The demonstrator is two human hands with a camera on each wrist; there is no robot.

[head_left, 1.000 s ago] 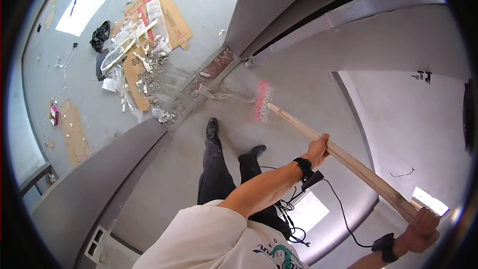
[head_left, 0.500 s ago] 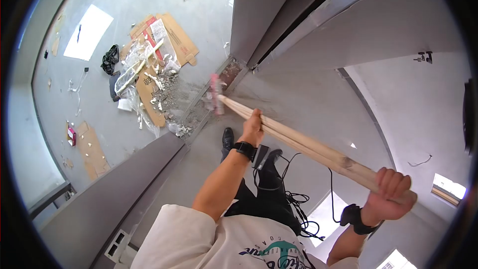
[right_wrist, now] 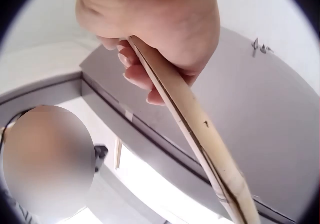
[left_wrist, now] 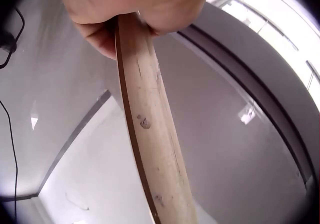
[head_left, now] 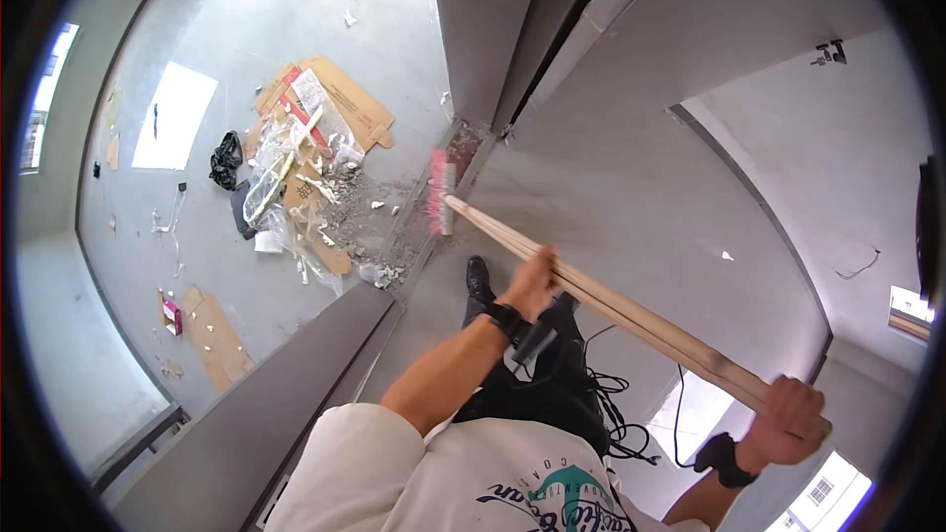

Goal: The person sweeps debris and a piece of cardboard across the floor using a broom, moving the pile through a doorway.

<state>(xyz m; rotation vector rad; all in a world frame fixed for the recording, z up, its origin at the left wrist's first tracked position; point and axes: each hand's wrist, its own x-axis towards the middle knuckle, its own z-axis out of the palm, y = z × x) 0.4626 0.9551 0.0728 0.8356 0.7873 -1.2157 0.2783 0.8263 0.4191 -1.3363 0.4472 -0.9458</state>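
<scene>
A broom with a pink and white head (head_left: 442, 193), slightly blurred, lies over the sunken doorway track (head_left: 465, 143) in the head view. Its long wooden handle (head_left: 631, 307) slants back toward the person. My left hand (head_left: 532, 286) grips the handle partway along. Near the handle's upper end, my right hand (head_left: 791, 422) wraps round it. Both wrist views show the wood close up: knots mark it below the left hand (left_wrist: 145, 6), and a dark lengthwise line runs along it below the right hand (right_wrist: 165, 28). Grey rubble (head_left: 367, 207) is scattered just past the track.
Beyond the doorway lie flattened cardboard (head_left: 357, 106), crumpled clear plastic and a black bag (head_left: 226, 160). Grey door panels (head_left: 488, 30) flank the opening. A black shoe (head_left: 480, 278) stands close to the track. Black cables (head_left: 616, 404) loop beside the person's legs.
The broom head has swung left from the near floor to the doorway track. Both hands moved left with the handle, keeping their grip. The head view has also shifted.
</scene>
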